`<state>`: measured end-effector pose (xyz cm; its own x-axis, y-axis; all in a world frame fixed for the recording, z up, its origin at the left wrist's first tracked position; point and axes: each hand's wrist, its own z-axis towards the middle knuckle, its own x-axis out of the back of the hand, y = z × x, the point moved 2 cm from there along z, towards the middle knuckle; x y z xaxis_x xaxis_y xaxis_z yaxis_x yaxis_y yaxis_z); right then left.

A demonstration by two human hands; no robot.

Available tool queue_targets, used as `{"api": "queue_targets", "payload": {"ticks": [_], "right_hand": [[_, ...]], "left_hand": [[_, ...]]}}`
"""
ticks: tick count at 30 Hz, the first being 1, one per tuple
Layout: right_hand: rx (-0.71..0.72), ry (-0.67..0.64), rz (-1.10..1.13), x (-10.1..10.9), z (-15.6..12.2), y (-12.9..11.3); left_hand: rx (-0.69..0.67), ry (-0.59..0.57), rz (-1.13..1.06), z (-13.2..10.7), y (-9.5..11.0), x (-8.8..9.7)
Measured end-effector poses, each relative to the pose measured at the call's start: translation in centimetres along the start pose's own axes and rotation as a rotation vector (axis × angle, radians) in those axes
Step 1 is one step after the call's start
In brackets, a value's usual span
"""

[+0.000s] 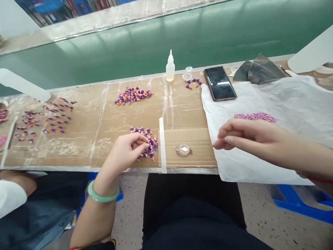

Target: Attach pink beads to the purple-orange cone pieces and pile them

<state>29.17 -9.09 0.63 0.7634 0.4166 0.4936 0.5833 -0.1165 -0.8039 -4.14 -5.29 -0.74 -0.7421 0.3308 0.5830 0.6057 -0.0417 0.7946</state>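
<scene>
My left hand is at the near pile of small purple, orange and pink pieces. Its thumb and index finger pinch together against the pile's edge, and whatever is between them blends with the pieces behind. Over the edge of the white cloth, my right hand is held with thumb and fingers close together; anything in its fingertips is too small to make out. Between the hands, a small clear dish with a shiny surface rests on a cardboard sheet. Tiny pink pieces lie behind my right hand.
A dropper bottle, a small clear cup and a phone stand or lie toward the back. More purple-and-orange pieces form another pile and rows at left. A person's sleeve shows at far left.
</scene>
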Motion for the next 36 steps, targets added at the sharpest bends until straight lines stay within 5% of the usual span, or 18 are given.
{"api": "queue_targets", "payload": {"ticks": [3,6,12,17,22,28,32,36], "right_hand": [[-0.068,0.057,0.049,0.6,-0.4,2.5],[-0.106,0.11,0.075,1.1,-0.8,3.8],[-0.161,0.142,0.129,1.7,-1.7,4.6],[-0.13,0.186,0.186,2.6,-2.3,5.9],[-0.171,0.296,0.22,4.2,-3.9,6.5],[-0.088,0.526,0.254,5.6,-5.5,8.2],[-0.01,0.556,-0.035,6.0,-5.0,10.3],[0.102,0.562,-0.308,6.4,-3.9,11.6]], "left_hand": [[0.008,-0.008,0.292,3.0,-0.4,2.4],[-0.003,0.104,0.417,7.1,0.0,2.9],[-0.027,0.32,0.652,16.1,1.0,0.4],[0.012,0.326,0.769,19.5,1.4,-0.9],[0.033,0.247,0.826,20.1,2.3,-1.2],[0.05,0.237,0.792,17.8,4.7,-0.6],[0.177,0.269,0.435,15.1,5.2,0.1],[0.051,0.216,0.272,12.5,4.8,0.0]]}}
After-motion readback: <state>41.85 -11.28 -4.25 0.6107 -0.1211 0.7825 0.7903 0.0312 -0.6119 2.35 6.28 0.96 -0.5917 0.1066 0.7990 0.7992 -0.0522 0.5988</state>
